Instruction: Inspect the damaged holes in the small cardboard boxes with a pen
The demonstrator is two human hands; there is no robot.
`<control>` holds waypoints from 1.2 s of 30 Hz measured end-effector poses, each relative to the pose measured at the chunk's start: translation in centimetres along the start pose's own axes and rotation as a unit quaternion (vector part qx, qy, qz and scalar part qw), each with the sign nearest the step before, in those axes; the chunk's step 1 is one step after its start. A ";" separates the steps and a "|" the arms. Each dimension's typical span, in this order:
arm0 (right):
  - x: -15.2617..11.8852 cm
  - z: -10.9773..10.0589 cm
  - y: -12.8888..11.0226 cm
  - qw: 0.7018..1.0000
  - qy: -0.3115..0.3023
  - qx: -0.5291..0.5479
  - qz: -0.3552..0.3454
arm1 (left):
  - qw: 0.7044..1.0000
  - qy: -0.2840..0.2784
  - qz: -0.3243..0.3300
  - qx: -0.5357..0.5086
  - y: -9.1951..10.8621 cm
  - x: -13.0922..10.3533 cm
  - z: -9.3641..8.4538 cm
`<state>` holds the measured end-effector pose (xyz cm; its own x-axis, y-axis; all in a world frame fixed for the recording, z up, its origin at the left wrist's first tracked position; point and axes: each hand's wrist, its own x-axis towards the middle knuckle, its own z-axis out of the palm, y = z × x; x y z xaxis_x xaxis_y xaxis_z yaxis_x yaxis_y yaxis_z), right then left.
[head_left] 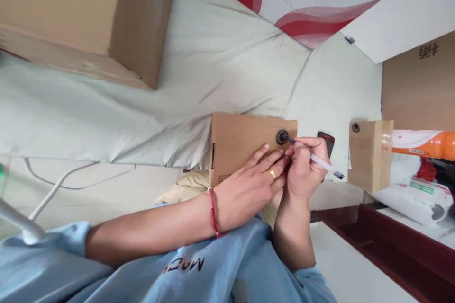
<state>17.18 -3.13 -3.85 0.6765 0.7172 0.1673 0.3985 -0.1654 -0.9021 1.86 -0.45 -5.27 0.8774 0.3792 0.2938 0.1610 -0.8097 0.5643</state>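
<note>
A flat brown cardboard box (238, 144) rests in front of me at the edge of the pale bedding. Near its far right corner is a dark ring-shaped mark or hole (282, 137). My left hand (259, 184), with a gold ring and a red cord bracelet, lies over the box with its fingers stretched out flat. A clear-barrelled pen (325, 164) is pinched in my right hand (304, 168), its dark tip touching the ring-shaped spot. The fingers of both hands meet near the box's right side.
A dark phone (326, 142) lies just right of my right hand. Further right stands a small taped carton (369, 155) beside an orange bottle (439, 144). A large carton (138, 23) sits at far left, a water carton (302, 4) at the back. A dark red drawer (398, 251) is at lower right.
</note>
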 end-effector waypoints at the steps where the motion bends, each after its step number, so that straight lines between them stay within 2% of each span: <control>1: 0.0 0.1 -0.1 1.000 -0.001 -0.007 -0.001 | 1.000 -0.002 0.000 0.000 0.0 0.0 0.0; 9: 0.1 0.4 -0.5 0.999 -0.006 -0.032 -0.007 | 1.000 0.002 0.003 -0.003 -0.1 0.1 0.1; 23: 0.0 -0.2 -0.2 0.998 -0.018 -0.057 -0.025 | 1.000 0.011 0.002 0.000 -0.1 0.0 0.3; 31: -0.2 -0.1 -0.3 0.997 0.020 -0.076 -0.028 | 1.000 0.004 -0.001 0.001 0.0 0.1 0.2; 36: -0.1 0.3 -0.6 0.998 0.014 -0.057 -0.022 | 1.000 -0.001 0.002 0.004 0.0 0.0 0.1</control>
<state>16.71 -2.89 -3.40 0.6729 0.7066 0.2187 0.4951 -0.2106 -0.8429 1.94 -0.47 -5.38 0.8795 0.3739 0.2944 0.1606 -0.8155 0.5560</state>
